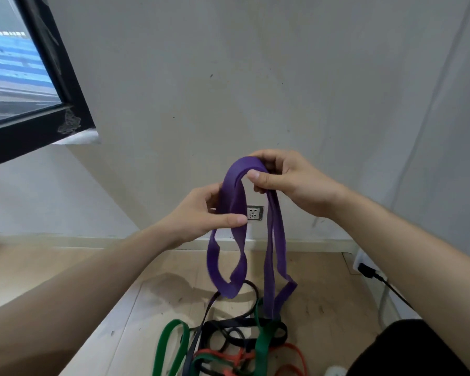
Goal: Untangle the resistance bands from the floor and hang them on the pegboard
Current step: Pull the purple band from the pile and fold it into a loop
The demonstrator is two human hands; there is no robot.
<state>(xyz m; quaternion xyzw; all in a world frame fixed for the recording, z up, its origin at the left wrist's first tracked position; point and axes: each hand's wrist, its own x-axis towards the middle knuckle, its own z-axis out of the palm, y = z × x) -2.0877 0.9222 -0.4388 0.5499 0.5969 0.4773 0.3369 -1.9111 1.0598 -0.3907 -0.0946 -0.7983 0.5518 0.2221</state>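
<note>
R hand (291,183) pinched top fold of purple band (231,196) at 1 o'clock; L hand (201,213) gripped a strand at 9. Loops hung to tangled pile (261,346) on floor (323,294) at 6.

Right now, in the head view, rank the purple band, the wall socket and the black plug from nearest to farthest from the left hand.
1. The purple band: pinched in the grip of the left hand.
2. The socket: on the wall, just right of that hand, seen through the band's loop.
3. The plug: far right, low near the floor.
</note>
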